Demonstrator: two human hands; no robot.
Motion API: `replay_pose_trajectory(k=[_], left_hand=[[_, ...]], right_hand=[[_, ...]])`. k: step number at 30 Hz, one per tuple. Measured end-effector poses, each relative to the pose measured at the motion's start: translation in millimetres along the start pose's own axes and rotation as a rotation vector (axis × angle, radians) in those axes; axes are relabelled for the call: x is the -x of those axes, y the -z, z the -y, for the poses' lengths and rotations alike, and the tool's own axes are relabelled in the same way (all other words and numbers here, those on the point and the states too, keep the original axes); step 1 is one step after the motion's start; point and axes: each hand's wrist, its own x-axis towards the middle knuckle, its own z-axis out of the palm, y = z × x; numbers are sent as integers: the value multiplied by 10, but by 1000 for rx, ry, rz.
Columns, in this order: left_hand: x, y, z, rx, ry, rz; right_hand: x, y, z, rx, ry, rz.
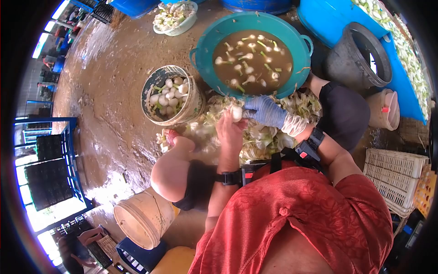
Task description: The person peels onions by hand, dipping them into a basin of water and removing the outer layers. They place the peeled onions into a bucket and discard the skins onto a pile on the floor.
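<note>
My left hand [230, 132], bare, is closed around a white garlic bulb [236, 113], held above a heap of peeled skins. From the right, my right hand [268, 112], in a blue-grey glove, meets the bulb with its fingers bent together. Whatever those fingertips grip is too small and dark to make out. Just beyond is a green basin [207, 48] of brown water where several bulbs with green stems [248, 56] float. To the left, a dirty white bucket [196, 102] contains many cleaned bulbs [171, 98].
Loose skins [260, 141] lie between my legs. A bowl of skins [175, 29] stands on the wet floor [105, 96]. Right of the basin are a black bucket [351, 64], a blue container [324, 18] and a pale pail [381, 112]. White crates [392, 178] and a tipped bucket [141, 217] flank me.
</note>
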Motion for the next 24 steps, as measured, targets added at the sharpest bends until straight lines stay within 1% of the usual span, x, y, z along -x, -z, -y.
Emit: replay_pose_trajectory(k=[1,3,4,8,11,13,14,15,16,17,18,19,20,21,22,23,24], left_hand=[[5,5,14,0,1,-2],[2,10,43,-208,-2,-54],[5,8,44,-207,-1,-52],[20,0,20,-244,21,-48],[30,-8,-12,-259,50,-40],[47,-35,-25,-267,63,-17],[58,-63,-25,-323,44,16],[71,-77,-22,-378,25,48],[63,2,36,-442,4,54],[58,22,56,-442,6,53],[45,42,72,-409,-44,59],[29,28,66,-377,-94,64],[16,1,74,-378,-94,64],[6,-34,95,-313,-25,-77],[6,-56,102,-247,43,-217],[5,-32,92,-248,43,-218],[3,17,77,-362,127,-136]], right_hand=[[4,0,19,27,1,-2],[11,28,50,59,-24,32],[13,46,72,91,-47,65],[40,28,89,142,-71,71],[50,22,130,106,-128,13],[59,42,157,-15,-291,115],[70,29,99,-14,-291,112],[100,-8,-18,-97,-303,161],[136,-41,-134,-180,-316,212],[171,-64,-245,-181,-317,213],[205,-81,-354,15,20,99],[198,-39,-326,210,356,-18],[211,20,-296,269,312,49],[206,58,-265,268,312,49],[145,131,-104,0,-61,162],[115,164,-19,-269,-434,269],[147,110,-79,-269,-435,268]])
